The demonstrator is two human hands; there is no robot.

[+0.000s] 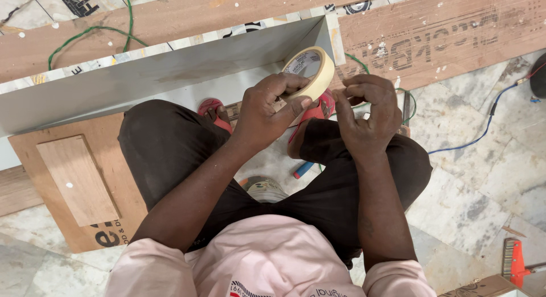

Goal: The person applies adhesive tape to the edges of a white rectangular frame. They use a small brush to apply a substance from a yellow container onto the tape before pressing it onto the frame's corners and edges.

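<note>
1. head view looks down on a person seated cross-legged on a pale marble floor (483, 177), both bare hands raised over the lap.
2. left hand (267, 112) is closed around a roll of cream masking tape (311, 69): the thumb lies across the lower edge of the roll and the fingers curl over its side, so the roll stands tilted, its open core facing the camera.
3. right hand (368, 112) sits just beside the roll on its right, fingers bent and pinched together at the roll's edge (whether they hold a loose tape end is too small to tell).
4. roll hangs above the gap between the knees, in front of a long grey sheet-metal channel (142, 83) that runs slantwise across the upper half.
5. behind the channel lie brown wooden boards (443, 41); the right one bears dark stencilled lettering, and a green wire (85, 32) loops over the left one.
6. at left a brown plywood sheet (34, 155) with black print near its lower edge carries a smaller plain wood block (77, 180).
7. a blue wire (472, 140) trails across the floor at right, and a red-handled tool (515, 260) lies at the lower right corner.
</note>
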